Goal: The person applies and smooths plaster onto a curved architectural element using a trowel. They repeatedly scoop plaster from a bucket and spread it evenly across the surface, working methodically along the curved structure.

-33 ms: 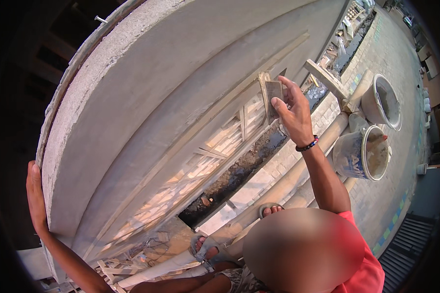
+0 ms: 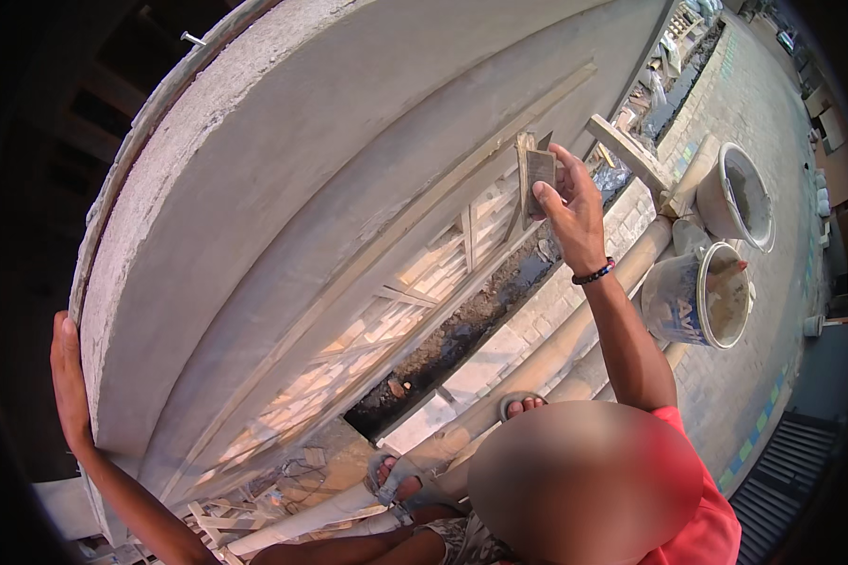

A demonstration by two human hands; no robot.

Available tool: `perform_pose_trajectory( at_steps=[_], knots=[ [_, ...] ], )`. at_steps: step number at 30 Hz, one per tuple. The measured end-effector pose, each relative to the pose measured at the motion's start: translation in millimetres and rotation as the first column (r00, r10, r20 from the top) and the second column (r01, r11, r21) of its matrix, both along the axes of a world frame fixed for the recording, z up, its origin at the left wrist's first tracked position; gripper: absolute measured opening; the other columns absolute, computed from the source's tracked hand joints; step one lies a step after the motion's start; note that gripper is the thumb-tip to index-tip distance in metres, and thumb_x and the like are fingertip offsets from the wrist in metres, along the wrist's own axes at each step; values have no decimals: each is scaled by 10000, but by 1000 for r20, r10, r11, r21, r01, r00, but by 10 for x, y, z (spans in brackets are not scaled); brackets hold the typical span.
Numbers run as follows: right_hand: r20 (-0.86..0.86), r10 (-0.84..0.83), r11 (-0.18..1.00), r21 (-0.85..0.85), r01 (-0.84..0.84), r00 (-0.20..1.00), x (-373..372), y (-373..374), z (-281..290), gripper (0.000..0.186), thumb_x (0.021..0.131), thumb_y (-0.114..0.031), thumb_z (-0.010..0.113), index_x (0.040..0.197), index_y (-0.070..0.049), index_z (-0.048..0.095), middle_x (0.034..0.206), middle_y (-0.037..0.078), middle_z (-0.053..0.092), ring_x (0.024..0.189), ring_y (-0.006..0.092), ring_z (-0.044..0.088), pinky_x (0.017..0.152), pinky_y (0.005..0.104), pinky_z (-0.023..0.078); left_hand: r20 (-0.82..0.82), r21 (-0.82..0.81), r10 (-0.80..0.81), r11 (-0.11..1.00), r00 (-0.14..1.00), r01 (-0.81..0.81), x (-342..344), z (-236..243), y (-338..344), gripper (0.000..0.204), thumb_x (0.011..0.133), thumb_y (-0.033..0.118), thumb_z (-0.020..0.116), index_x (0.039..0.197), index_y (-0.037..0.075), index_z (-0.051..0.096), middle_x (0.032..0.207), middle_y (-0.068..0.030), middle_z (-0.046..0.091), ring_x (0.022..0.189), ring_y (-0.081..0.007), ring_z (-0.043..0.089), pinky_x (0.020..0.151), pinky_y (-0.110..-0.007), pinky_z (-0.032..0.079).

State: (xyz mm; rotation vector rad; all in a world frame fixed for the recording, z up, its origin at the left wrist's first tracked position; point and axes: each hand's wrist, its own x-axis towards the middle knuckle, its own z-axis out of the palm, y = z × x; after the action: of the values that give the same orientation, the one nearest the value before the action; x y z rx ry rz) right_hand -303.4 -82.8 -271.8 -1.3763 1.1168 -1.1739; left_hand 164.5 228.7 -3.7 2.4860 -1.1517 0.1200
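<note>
My right hand point(image 2: 579, 221), a dark beaded bracelet at its wrist, is closed on a small flat rectangular plate point(image 2: 542, 175) with a grey-brown face. A pale wooden strip point(image 2: 525, 165) lies along its left side and seems to belong to it; its exact kind I cannot make out. This hand is in front of the smooth grey plastered wall point(image 2: 283, 122), near its lower ledge; whether the plate touches the wall I cannot tell. My left hand point(image 2: 70, 377) lies with straight fingers against the wall's rough left edge, holding nothing.
My feet point(image 2: 398, 478) in sandals stand on long round poles point(image 2: 575, 325). A mortar-stained bucket point(image 2: 674, 299) and a round tub point(image 2: 728, 202) stand at right, by a wooden beam point(image 2: 627, 151). Below runs a dark wet ditch point(image 2: 471, 330). A nail point(image 2: 194, 39) sticks out at the upper left.
My right hand has shifted slightly to the right, taking the plate and wooden strip along, away from the wall's face. My left hand stays in place.
</note>
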Motion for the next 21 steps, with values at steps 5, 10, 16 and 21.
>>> perform_pose_trajectory(
  at_steps=[5, 10, 16, 21],
  knots=[
    [-6, -95, 968, -233, 91, 995, 163, -495, -452, 475, 877, -48, 656, 1342, -10, 568, 1066, 111, 667, 902, 164, 642, 798, 322, 544, -13, 55, -73, 996, 997, 73, -99, 34, -77, 550, 1071, 535, 376, 1121, 9, 531, 1016, -99, 511, 967, -202, 455, 971, -306, 368],
    [-233, -88, 936, -351, 1, 969, 379, -131, -820, 422, 905, -76, 653, 1318, -9, 593, 1029, 83, 684, 875, 154, 642, 803, 288, 531, 12, -14, -57, 998, 998, 57, -117, -32, -81, 533, 1072, 523, 379, 1113, 12, 526, 1007, -98, 504, 961, -204, 451, 967, -305, 369],
    [-183, -85, 968, -247, 38, 979, 79, -77, -764, 401, 930, -124, 662, 1304, 4, 594, 1006, 51, 671, 867, 110, 617, 790, 278, 531, 40, -20, -16, 1000, 999, 16, -123, -35, -78, 519, 1077, 509, 356, 1110, 15, 513, 1006, -95, 498, 961, -207, 449, 968, -310, 365],
    [-3, -92, 971, -223, 89, 996, 170, -629, -423, 421, 881, -133, 692, 1269, 7, 607, 1075, 154, 680, 930, 238, 654, 827, 361, 523, -61, 81, -110, 990, 992, 115, -124, 48, -95, 538, 1074, 523, 341, 1124, 14, 509, 1009, -111, 509, 967, -228, 454, 984, -324, 360]
  ],
)
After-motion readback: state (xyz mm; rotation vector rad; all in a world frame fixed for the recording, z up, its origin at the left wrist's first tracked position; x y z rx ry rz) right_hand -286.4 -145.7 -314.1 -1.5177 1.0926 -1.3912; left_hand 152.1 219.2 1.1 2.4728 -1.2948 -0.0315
